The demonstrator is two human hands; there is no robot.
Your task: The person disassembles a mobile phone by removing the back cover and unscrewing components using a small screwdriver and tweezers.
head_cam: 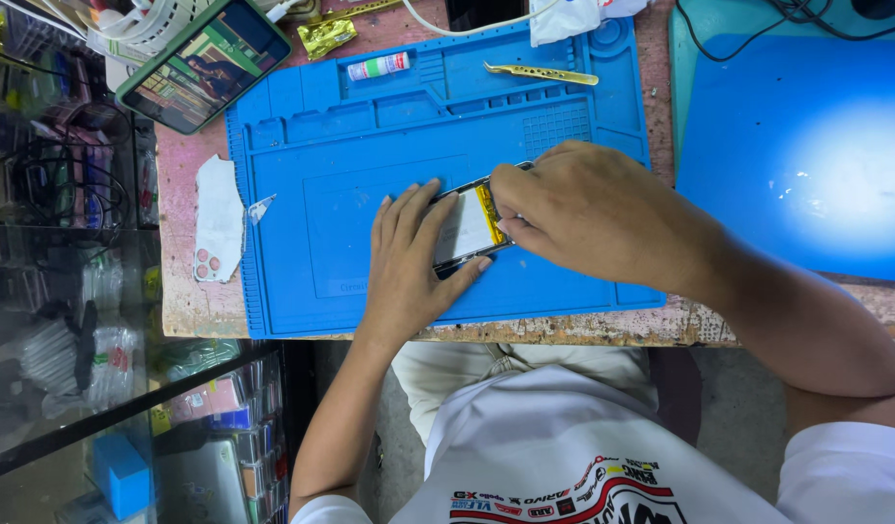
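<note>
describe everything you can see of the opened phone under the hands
The opened phone lies flat and tilted on the blue work mat, its back off. A pale inner panel shows, with a yellow strip along its right side and a dark, shiny frame. The left hand presses on its left side; the right hand covers its right end, fingers at the yellow strip.

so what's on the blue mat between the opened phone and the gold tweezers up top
In the head view, nothing loose lies there: only bare blue mat with its moulded compartments separates the opened phone from the gold tweezers.
</note>
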